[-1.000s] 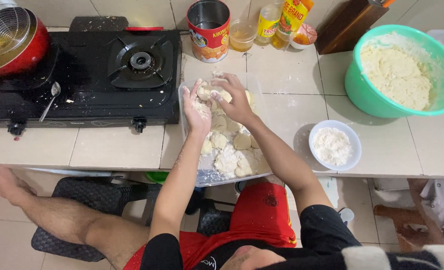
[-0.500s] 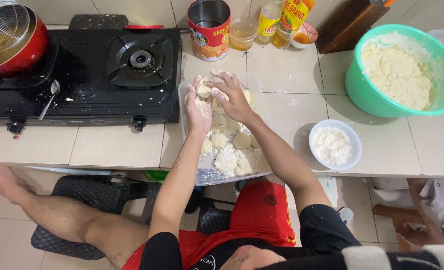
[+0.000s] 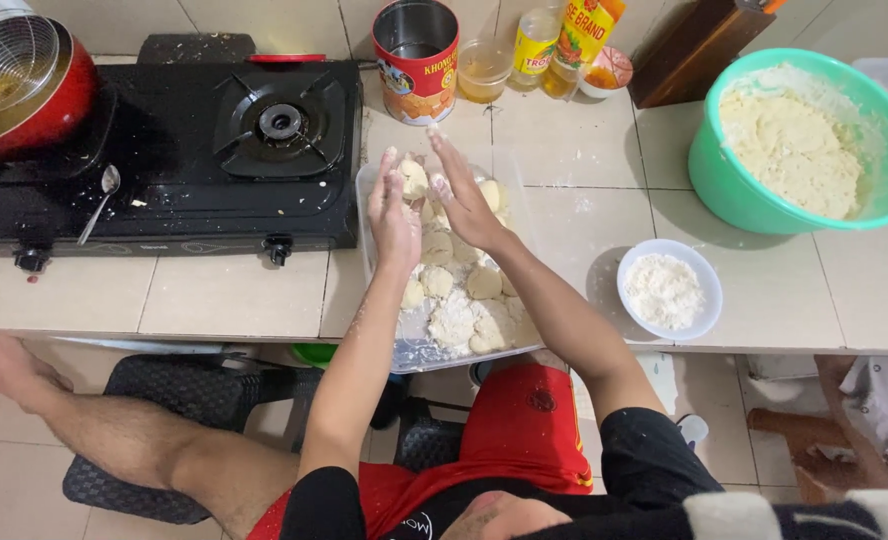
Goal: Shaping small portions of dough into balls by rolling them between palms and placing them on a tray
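Mid-frame, left hand (image 3: pixel 394 215) and right hand (image 3: pixel 461 195) press a dough ball (image 3: pixel 414 180) between flat, open fingers over the clear tray (image 3: pixel 369 215). Roughly a dozen pieces already shaped; green bowl (image 3: pixel 709 175) upper right looks mostly full.

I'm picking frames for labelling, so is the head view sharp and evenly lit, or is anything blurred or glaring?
Head view: evenly lit, with soft shadows beside the green bowl and the white bowl; left hand and right hand look slightly soft over the dough tray; small highlights on the black stove; edges bend slightly.
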